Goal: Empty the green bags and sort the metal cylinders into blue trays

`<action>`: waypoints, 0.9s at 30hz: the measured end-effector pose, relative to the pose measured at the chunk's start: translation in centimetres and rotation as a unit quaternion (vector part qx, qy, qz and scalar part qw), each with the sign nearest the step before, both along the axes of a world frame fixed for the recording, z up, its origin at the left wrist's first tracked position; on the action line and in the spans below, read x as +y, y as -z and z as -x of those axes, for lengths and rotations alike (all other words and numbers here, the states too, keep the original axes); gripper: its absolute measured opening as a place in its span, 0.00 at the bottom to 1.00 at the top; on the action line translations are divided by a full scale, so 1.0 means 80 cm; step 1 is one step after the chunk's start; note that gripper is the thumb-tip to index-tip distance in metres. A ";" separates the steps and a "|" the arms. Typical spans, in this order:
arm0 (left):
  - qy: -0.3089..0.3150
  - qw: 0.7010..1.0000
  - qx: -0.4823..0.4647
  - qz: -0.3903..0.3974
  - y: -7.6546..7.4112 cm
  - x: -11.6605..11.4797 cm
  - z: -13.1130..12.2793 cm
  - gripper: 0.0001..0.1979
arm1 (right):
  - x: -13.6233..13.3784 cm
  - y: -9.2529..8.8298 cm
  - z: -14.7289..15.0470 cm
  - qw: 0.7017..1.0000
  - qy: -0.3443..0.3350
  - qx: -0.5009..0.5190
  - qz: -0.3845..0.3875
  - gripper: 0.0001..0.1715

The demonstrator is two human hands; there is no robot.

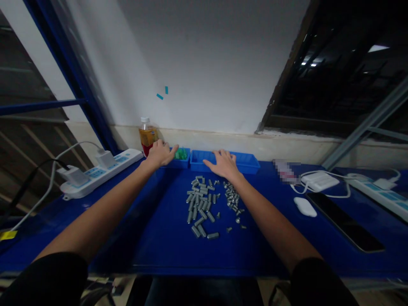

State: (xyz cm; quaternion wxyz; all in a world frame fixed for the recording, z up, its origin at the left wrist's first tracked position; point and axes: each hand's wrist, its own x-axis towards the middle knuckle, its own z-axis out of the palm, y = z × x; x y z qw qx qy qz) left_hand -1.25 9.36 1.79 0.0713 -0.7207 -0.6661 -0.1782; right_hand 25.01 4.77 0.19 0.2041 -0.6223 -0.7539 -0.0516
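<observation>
My left hand [160,154] reaches to the back of the table, thumb held apart, over the left end of a small blue bin [184,164] with green pieces [181,154] in it. My right hand [223,165] is spread over the longer blue bin [248,163], fingers over its inside and thumb near the front wall; whether it touches the rim I cannot tell. I see nothing held in either hand. Between my forearms lie a loose pile of grey metal cylinders [197,202] and, to its right, a heap of small screws [232,195].
A bottle of amber drink [147,135] stands behind my left hand. Power strips [102,172] with plugs and cables lie at the left and right. A phone [346,223], a white earbud case [305,207] and a white charger [319,181] are on the right.
</observation>
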 end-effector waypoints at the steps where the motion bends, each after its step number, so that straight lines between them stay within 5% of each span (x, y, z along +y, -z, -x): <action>1: -0.003 1.000 -0.004 -0.007 0.001 -0.001 -0.002 0.36 | 0.011 -0.002 0.003 1.000 0.020 -0.006 0.013 0.41; 7: 0.025 0.992 0.020 0.118 0.007 0.020 -0.014 0.39 | 0.054 0.000 -0.011 0.987 0.094 0.018 0.127 0.43; 12: 0.048 0.985 0.024 0.166 0.013 0.035 -0.014 0.36 | 0.055 0.007 -0.019 0.990 0.083 0.022 0.114 0.38; 27: 0.029 0.990 -0.010 0.138 0.022 -0.042 -0.016 0.30 | 0.004 0.015 -0.030 0.995 0.060 0.007 0.080 0.31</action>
